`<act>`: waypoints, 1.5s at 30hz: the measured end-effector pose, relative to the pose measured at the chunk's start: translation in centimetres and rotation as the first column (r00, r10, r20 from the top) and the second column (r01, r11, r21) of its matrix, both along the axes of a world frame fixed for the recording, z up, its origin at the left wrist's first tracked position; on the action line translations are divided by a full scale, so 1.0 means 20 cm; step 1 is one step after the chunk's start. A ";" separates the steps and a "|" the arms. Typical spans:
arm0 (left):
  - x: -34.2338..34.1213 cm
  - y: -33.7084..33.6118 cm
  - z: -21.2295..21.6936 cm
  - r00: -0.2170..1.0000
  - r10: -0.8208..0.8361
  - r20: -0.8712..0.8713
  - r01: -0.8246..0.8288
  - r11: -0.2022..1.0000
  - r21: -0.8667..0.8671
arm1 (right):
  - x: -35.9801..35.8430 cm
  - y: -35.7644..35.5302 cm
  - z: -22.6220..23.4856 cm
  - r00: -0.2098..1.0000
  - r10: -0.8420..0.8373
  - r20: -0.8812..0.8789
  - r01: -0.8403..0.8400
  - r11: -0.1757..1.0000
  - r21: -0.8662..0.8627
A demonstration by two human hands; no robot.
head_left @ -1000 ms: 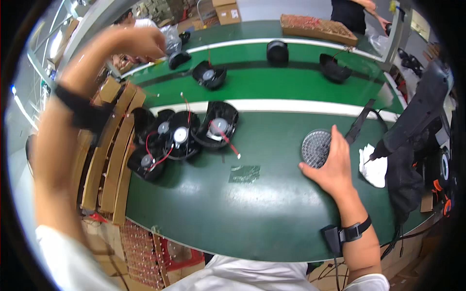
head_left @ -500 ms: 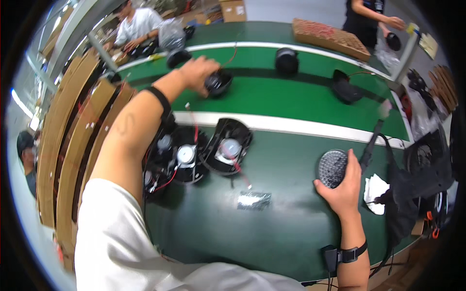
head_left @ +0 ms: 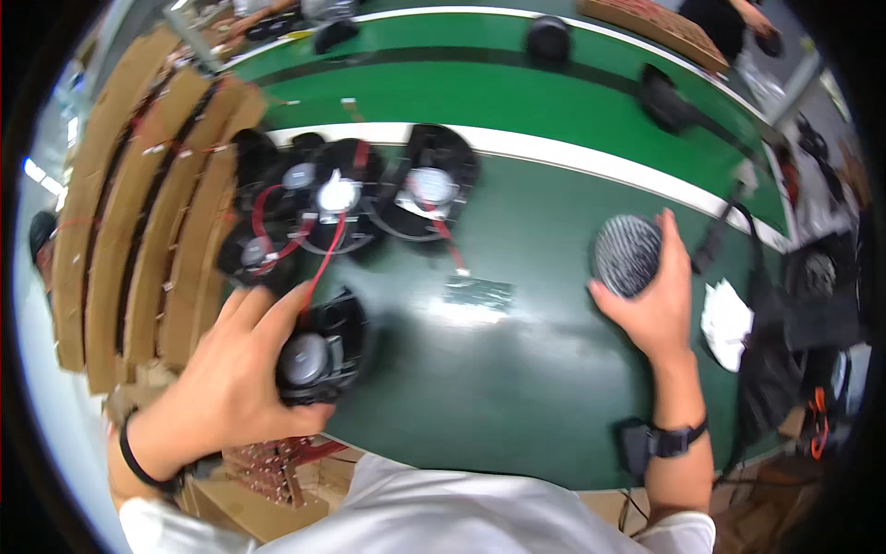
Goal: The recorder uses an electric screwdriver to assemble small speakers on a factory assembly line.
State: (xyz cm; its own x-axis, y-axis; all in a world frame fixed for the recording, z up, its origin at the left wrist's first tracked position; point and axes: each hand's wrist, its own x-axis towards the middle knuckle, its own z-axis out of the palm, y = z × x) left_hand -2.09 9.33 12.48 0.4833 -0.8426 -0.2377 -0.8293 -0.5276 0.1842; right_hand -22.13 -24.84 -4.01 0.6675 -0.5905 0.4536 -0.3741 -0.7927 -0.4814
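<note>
My left hand [head_left: 242,369] is closed round the edge of a black speaker [head_left: 307,358], low over the table's near left side. The speaker's round silver magnet faces up, and a red wire runs from it. On the right, my right hand [head_left: 653,300] curves its thumb and fingers about a round dark mesh-faced part [head_left: 628,256]; its underside is hidden. Beyond my left hand sit several more black speakers, among them one with a bright magnet [head_left: 339,195] and one with a loose red lead [head_left: 432,186].
A small clear plastic packet [head_left: 478,295] lies mid-table. Cardboard trays [head_left: 129,222] stand at left. White tissue [head_left: 726,325] and a black cable tool [head_left: 715,240] are at right. Dark parts [head_left: 548,41] rest on the green belt [head_left: 517,102]. Co-workers' arms show beyond.
My left hand has come back from the green belt to the near left, a black speaker in its grip. My right hand keeps hold of the mesh-faced part. The view has tilted downward.
</note>
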 end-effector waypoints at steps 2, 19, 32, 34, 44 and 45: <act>-0.03 0.09 -0.19 0.995 0.093 0.024 -0.092 0.995 -0.045 | 0.05 -0.01 -0.02 1.000 -0.013 0.028 0.016 0.995 -0.103; -0.07 0.09 -0.67 0.842 0.372 0.391 -0.133 0.845 -0.518 | -0.15 0.02 0.02 0.988 -0.050 -0.146 0.068 0.990 0.121; -0.15 0.11 -0.64 0.871 0.197 0.450 0.025 0.897 -0.441 | -0.26 0.03 0.17 0.966 0.153 -0.209 -0.106 0.970 0.219; -0.17 0.10 -0.64 0.905 0.131 0.405 0.085 0.876 -0.474 | -0.25 0.03 0.19 0.965 0.156 -0.211 -0.099 0.960 0.261; -0.26 -0.26 -0.63 0.939 -0.334 0.081 0.316 0.745 -0.587 | -0.23 0.04 0.17 0.991 0.022 -0.129 0.002 0.984 0.179; -0.27 -0.29 -0.63 0.937 -0.347 0.021 0.292 0.754 -0.589 | -0.23 0.05 0.17 0.986 0.068 -0.154 -0.038 0.981 0.190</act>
